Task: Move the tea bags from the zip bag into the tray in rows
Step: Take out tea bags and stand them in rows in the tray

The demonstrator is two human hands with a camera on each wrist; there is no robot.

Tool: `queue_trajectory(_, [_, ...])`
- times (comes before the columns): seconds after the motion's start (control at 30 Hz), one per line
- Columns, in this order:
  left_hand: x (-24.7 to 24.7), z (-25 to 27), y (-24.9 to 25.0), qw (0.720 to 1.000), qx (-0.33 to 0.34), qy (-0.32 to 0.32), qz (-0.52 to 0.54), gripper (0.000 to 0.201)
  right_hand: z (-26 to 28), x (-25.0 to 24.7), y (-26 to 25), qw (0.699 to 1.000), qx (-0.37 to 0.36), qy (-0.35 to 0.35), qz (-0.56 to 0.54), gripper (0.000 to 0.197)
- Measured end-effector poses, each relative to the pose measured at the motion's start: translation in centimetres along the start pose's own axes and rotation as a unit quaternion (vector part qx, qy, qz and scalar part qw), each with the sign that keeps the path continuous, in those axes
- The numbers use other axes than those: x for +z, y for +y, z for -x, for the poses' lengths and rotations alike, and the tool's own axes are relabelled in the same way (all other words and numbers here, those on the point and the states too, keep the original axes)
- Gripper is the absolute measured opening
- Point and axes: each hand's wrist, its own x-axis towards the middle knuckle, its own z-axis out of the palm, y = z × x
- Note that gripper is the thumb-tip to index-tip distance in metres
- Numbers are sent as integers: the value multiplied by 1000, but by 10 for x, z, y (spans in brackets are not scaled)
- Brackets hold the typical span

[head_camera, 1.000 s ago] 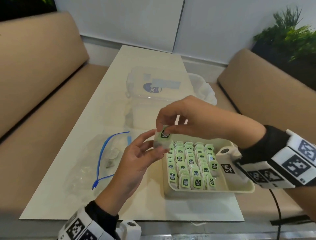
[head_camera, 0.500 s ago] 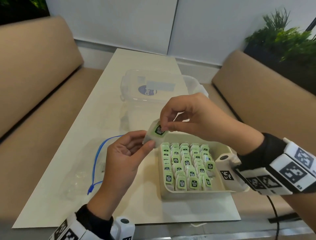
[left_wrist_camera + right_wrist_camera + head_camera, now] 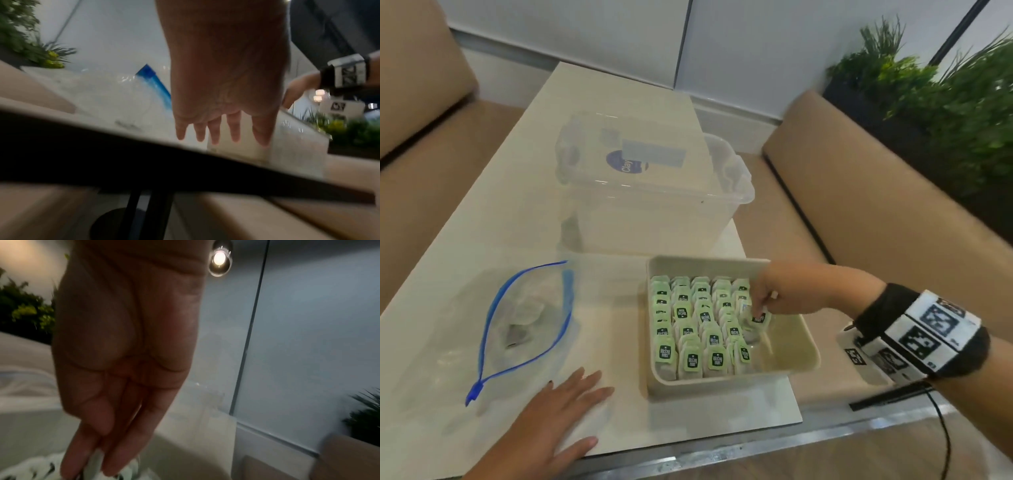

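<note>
Zip bag (image 3: 524, 329): clear, blue seal, mouth open, lying on the counter (image 3: 517, 212) at left; a few tea bags inside (count unclear). Left hand (image 3: 544, 421): fingers straight, spread flat on the counter beside the zip bag, holding nothing. Tray (image 3: 794, 353): beige, just right of the zip bag; rows of green-tagged tea bags (image 3: 691, 329) fill its left part. Right hand (image 3: 787, 291): fingertips pinch one tea bag (image 3: 758, 318) at the rows' right edge. Clear lidded bin (image 3: 647, 185) behind.
</note>
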Motion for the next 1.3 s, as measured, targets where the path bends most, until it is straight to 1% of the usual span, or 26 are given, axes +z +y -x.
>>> queue_trajectory(0.03, [9, -2, -8, 997, -9, -24, -68, 64, -3, 6, 3, 999, 8, -33, 15, 26])
queue_trajectory(0.07, [14, -4, -9, 993, -15, -34, -109, 65, -7, 12, 5, 998, 13, -58, 31, 27])
queue_trajectory(0.1, [17, -5, -11, 991, -13, -34, -128, 65, -11, 17, 7, 996, 17, -75, 44, 29])
queue_trajectory(0.2, [20, -4, -9, 988, 9, -32, -151, 66, -22, 28, 13, 991, 25, -116, 63, 32])
queue_trajectory(0.3, [21, -8, -10, 985, -6, -11, -172, 70, -31, 35, 14, 986, 34, -144, 81, 33])
queue_trajectory(0.47, [26, -7, -11, 981, 4, 34, -191, 67, -43, 36, 18, 985, 36, -143, 87, 38])
queue_trajectory(0.6, [27, -4, -12, 981, 4, 34, -190, 67, -48, 33, 19, 986, 36, -137, 92, 45])
queue_trajectory(0.8, [26, -4, -10, 980, 3, 48, -195, 68, -49, 36, 20, 987, 27, -148, 63, 36])
queue_trajectory(1.0, [22, -1, -8, 984, -5, 49, -170, 66, -49, 41, 27, 990, 42, -119, 60, 45])
queue_trajectory(1.07, [21, 3, -7, 989, 3, 54, -135, 61, -46, 35, 25, 993, 40, -97, 50, 47])
queue_trajectory(1.1, [19, 6, -2, 993, 14, 75, -95, 57, -43, 28, 21, 995, 32, -79, 46, 47])
queue_trajectory(1.13, [15, 11, 6, 991, 36, 119, -41, 49, -41, 18, 14, 997, 17, -54, 43, 45])
queue_trajectory(1.17, [6, 15, 17, 983, 62, 174, 14, 40, -38, 6, 3, 999, -4, -23, 38, 43])
queue_trajectory(1.2, [-5, 20, 29, 965, 85, 243, 53, 31, -37, -6, -12, 999, -31, 12, 25, 40])
queue_trajectory(1.23, [-18, 25, 40, 943, 94, 310, 74, 26, -37, -16, -31, 997, -64, 47, 4, 37])
queue_trajectory(1.27, [-31, 31, 49, 918, 94, 375, 82, 25, -39, -25, -53, 992, -96, 72, -28, 35])
queue_trajectory(1.3, [-44, 38, 54, 895, 81, 429, 85, 22, -41, -34, -78, 986, -126, 83, -66, 34])
